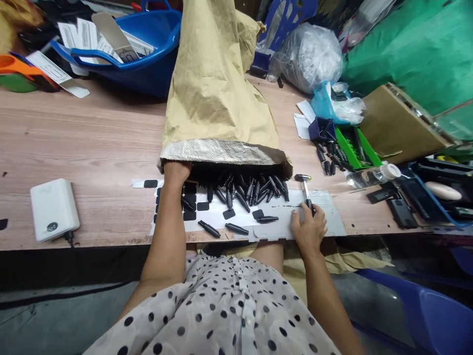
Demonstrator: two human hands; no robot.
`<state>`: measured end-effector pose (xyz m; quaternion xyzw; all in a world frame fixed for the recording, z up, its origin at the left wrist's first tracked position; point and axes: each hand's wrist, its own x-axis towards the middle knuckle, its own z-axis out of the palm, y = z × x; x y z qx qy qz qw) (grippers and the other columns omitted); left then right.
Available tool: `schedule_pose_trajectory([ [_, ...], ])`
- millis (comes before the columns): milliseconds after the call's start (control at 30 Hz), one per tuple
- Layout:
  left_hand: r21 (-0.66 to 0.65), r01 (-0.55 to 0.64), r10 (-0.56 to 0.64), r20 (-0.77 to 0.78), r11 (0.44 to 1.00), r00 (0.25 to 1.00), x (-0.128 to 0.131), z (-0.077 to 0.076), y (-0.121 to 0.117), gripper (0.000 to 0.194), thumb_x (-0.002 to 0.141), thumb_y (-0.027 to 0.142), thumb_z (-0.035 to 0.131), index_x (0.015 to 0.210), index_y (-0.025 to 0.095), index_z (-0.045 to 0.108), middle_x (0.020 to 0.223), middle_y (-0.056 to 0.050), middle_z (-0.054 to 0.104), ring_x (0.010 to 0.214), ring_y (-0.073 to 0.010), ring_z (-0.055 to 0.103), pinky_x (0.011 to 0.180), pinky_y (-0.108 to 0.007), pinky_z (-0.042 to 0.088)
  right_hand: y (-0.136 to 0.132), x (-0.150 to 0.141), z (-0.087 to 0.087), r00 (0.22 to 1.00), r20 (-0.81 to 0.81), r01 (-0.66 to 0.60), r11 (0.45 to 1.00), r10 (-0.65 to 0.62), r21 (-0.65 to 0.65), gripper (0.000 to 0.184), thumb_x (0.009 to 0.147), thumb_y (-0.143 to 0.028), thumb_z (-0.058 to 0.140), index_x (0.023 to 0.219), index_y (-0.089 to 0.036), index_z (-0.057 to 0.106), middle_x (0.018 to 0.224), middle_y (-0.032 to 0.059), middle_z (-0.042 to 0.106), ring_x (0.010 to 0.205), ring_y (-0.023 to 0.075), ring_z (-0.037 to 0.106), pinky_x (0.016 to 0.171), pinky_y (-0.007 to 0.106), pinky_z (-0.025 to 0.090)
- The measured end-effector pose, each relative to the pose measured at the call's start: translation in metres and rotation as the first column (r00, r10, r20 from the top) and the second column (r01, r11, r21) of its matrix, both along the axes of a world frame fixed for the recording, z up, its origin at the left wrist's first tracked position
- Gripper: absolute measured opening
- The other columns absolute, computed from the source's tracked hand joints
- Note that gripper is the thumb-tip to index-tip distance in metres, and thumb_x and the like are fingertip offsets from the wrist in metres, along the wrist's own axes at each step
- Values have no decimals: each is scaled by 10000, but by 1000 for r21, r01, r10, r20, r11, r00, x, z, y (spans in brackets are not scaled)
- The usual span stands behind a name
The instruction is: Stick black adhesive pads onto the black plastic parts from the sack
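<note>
A large tan woven sack [221, 103] lies on the table, its silvery folded mouth towards me. My left hand [177, 172] reaches into the left side of that mouth, with its fingers hidden inside. Several black pen-like tubes [242, 199] spill from the opening. More lie loose near the table edge, among them one black tube [209, 229]. Under them is a white sheet with black rounded stickers [203, 206]. At the right, my right hand [309, 229] has its fingers round the handle of a small hammer [305, 185], whose head points away from me.
A white power bank [54, 211] with a cable lies at the left. A blue basin [148, 64] with printed cards stands behind it. To the right are a green tray [357, 148], a clear bottle [373, 175], black parts [401, 212] and a blue-rimmed bin [454, 219].
</note>
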<state>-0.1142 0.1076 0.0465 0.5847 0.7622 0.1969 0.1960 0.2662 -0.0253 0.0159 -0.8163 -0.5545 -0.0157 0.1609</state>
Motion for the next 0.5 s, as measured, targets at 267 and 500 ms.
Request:
schedule_pose_trajectory([
  [267, 340, 326, -312, -97, 882, 945, 15, -20, -155, 665, 881, 625, 532, 1415, 229, 557, 1492, -128, 508, 1425, -389, 389, 1183, -594, 271, 5, -11, -23, 992, 95, 63, 978, -83, 200, 371, 877, -342, 512, 1134, -189, 731, 1308, 163, 578, 1087, 339, 533, 891, 482, 404],
  [500, 211, 440, -382, -265, 873, 885, 34, -49, -162, 967, 701, 758, 698, 1504, 270, 472, 1589, -169, 383, 1460, -456, 302, 1187, -659, 172, 8, -12, -24, 992, 101, 59, 975, -82, 216, 353, 870, -327, 525, 1116, -185, 735, 1311, 161, 586, 1083, 338, 538, 868, 456, 399],
])
